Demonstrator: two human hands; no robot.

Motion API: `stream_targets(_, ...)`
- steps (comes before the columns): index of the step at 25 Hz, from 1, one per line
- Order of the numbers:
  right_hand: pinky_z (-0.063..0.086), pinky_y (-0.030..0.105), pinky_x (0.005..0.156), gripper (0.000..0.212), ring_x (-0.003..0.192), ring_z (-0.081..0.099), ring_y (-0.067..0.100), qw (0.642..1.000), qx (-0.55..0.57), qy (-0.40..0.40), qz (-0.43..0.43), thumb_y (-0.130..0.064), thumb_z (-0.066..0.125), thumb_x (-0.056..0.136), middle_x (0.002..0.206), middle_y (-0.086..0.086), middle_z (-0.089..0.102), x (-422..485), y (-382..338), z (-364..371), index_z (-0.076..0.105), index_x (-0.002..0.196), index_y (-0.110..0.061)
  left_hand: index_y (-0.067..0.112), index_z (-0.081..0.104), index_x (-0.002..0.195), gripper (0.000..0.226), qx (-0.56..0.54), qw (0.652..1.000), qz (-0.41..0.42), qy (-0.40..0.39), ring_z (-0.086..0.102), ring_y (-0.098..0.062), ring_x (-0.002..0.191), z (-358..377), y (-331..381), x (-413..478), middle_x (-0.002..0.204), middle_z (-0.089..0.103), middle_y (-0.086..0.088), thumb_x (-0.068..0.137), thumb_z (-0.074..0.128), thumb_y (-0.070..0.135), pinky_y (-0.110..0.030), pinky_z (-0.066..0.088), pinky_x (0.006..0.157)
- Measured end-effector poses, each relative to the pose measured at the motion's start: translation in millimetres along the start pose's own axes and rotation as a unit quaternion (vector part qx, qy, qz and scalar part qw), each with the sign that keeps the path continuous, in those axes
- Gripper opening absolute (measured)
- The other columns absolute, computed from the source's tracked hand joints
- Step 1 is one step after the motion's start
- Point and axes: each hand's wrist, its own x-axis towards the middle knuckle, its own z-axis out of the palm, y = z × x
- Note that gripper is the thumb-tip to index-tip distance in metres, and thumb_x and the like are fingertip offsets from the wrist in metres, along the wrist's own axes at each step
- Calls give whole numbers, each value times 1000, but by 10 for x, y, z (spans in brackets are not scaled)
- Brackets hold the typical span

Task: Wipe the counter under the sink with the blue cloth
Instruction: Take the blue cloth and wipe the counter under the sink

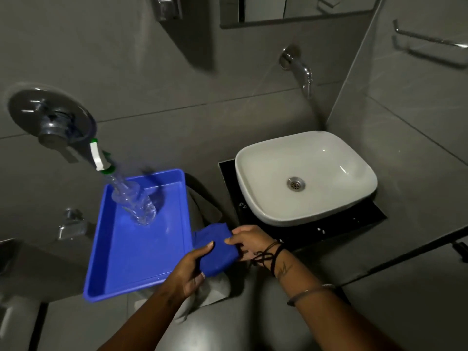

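Both hands hold a folded dark blue cloth (216, 249) in the air between a blue rectangular plastic tray (136, 249) and a white rounded ceramic sink basin (329, 158). The left hand (190, 272) grips the cloth's near lower edge, thumb on top and fingers curled beneath; the right hand (249, 240) pinches its right side with thumb and fingertips closed on the fabric. Black cords and a thin metal bangle circle the right wrist and forearm. The basin stands on a black glossy bench (354, 224) set into the corner of grey tiled walls, with a few pale specks on the dark surface near its front edge. The cloth is just left of the bench's front left corner, not touching it. In the tray a clear plastic spray bottle (134, 198) with a white and green nozzle stands at the far end. A chrome wall spout (298, 64) projects above the basin, and a round chrome mixer handle (50, 122) sits on the wall at left.
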Motion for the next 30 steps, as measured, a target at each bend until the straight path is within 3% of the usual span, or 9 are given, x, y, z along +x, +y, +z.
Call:
stream_targets(4, 50, 34, 74, 16, 84, 62, 20, 987, -135, 78, -46, -14, 64, 83, 93, 10, 65, -127, -248, -585, 63, 99, -13, 8, 69, 114, 38, 159, 974, 135, 94, 75, -27, 89, 342, -162, 139, 103, 77, -13, 76, 77, 3, -31, 61, 63)
stream_targets(6, 49, 30, 66, 21, 78, 63, 21, 976, -155, 122, -89, -12, 64, 82, 88, 12, 64, -195, -440, -876, 65, 102, -8, 15, 70, 103, 31, 275, 917, 235, 171, 75, -23, 79, 503, -221, 258, 88, 79, -4, 76, 82, 5, -26, 59, 59)
stream_targets(10, 46, 24, 57, 21, 72, 63, 21, 960, -152, 185, -146, -8, 62, 83, 87, 15, 64, -321, -674, -1400, 65, 103, -2, 16, 60, 123, 41, 637, 692, 299, 162, 66, -33, 108, 734, -682, 586, 118, 70, -14, 85, 74, 22, -44, 53, 92)
stream_targets(13, 48, 20, 54, 19, 66, 62, 18, 950, -169, 214, -151, -8, 64, 82, 86, 14, 65, -357, -628, -1695, 66, 100, -1, 5, 16, 155, 92, 857, 486, 171, -21, 10, -36, 151, 671, -1326, 800, 164, 6, -18, 89, 59, 52, -43, 4, 124)
stream_targets(14, 51, 20, 57, 18, 69, 63, 19, 945, -185, 222, -153, -9, 64, 82, 87, 12, 65, -352, -603, -1775, 67, 99, -2, 6, 8, 156, 98, 867, 464, 181, -28, 0, -35, 152, 658, -1476, 824, 163, -6, -16, 88, 51, 62, -43, -5, 123)
stream_targets(20, 43, 33, 96, 37, 113, 55, 27, 858, -328, 311, -244, -37, 62, 84, 119, 12, 62, 47, -659, -1981, 63, 108, -9, 7, -11, 154, 126, 861, 457, 221, -5, -20, -33, 149, 714, -1528, 967, 158, -24, -12, 71, 32, 93, -37, -26, 117)
stream_targets(23, 21, 47, 117, 56, 141, 27, 29, 800, -478, 302, -199, -54, 44, 89, 150, 12, 36, 394, -641, -2031, 51, 128, -15, 10, -18, 152, 136, 876, 438, 201, -34, -27, -33, 147, 696, -1550, 1030, 158, -30, -12, 63, 35, 97, -41, -23, 117)
stream_targets(25, 11, 49, 120, 64, 146, 15, 29, 765, -550, 299, -151, -60, 33, 90, 158, 11, 23, 573, -489, -2099, 41, 137, -17, 11, -18, 153, 136, 880, 429, 193, -72, -25, -32, 147, 690, -1584, 1088, 159, -27, -11, 63, 38, 96, -47, -15, 122)
stream_targets(30, 32, 51, 110, 72, 135, 39, 31, 668, -623, 350, -206, -69, 23, 84, 143, 11, 49, 679, -230, -2137, 55, 122, -17, 12, -16, 154, 134, 882, 412, 206, -101, -21, -30, 149, 816, -1646, 1229, 163, -19, -12, 65, 41, 95, -49, -12, 120)
